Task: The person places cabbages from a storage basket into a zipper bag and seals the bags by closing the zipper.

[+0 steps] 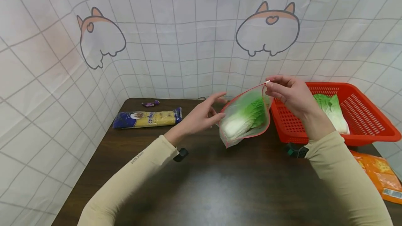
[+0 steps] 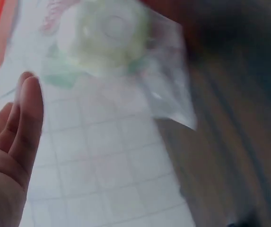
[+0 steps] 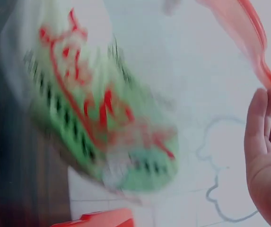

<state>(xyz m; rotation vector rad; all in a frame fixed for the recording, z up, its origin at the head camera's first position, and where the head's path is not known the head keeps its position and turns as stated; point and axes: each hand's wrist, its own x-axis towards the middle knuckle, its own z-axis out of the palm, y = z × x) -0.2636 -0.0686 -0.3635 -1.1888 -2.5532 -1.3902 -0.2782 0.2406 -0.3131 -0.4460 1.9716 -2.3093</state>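
Observation:
A clear zip bag [image 1: 265,128] with a red-edged mouth hangs over the table, its mouth spread wide. A green-and-white napa cabbage [image 1: 248,118] lies inside it. My right hand [image 1: 290,95] pinches the bag's upper right corner, where a small white piece shows. My left hand [image 1: 204,112] is at the opposite end of the mouth, fingers extended and thumb right at the red edge. In the left wrist view, the cabbage's pale base [image 2: 111,33] shows blurred through the plastic. Red and black printing [image 3: 107,113] covers the bag's side in the right wrist view.
To the right stands a red basket [image 1: 373,137] with another piece of cabbage [image 1: 333,112] in it. Orange packages [image 1: 381,175] lie in front of the basket. A yellow-and-blue packet [image 1: 149,118] and a small purple wrapper [image 1: 150,104] lie at the back left.

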